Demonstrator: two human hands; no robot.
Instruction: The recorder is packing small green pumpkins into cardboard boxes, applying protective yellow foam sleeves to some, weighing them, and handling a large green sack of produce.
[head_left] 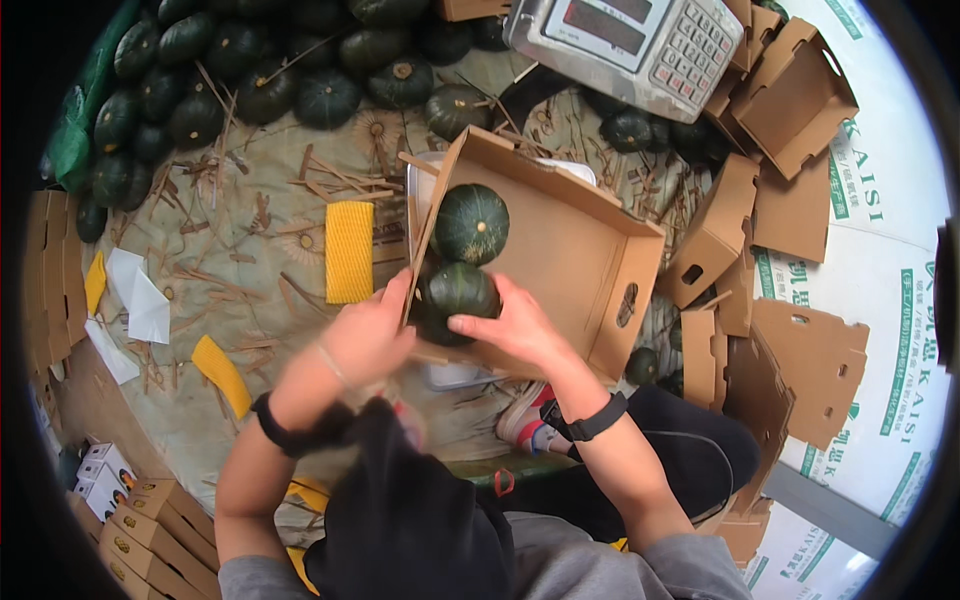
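An open brown cardboard box (575, 260) sits tilted in front of me on a pale tray or platform. Inside, along its left wall, is a dark green pumpkin (472, 222). Closer to me lies a second green pumpkin (458, 292), which my right hand (518, 325) grips from the right with thumb and fingers around it. Dark green skin shows below it, perhaps part of another pumpkin. My left hand (368, 335) is against the box's near left corner; motion blurs it, and its fingers are partly hidden.
Many green pumpkins (328, 98) are piled at the far left. A digital scale (630, 45) stands at the far side. Folded cardboard boxes (795, 95) crowd the right. A yellow foam net sleeve (349, 252), white paper (150, 305) and dry stalks litter the ground sheet.
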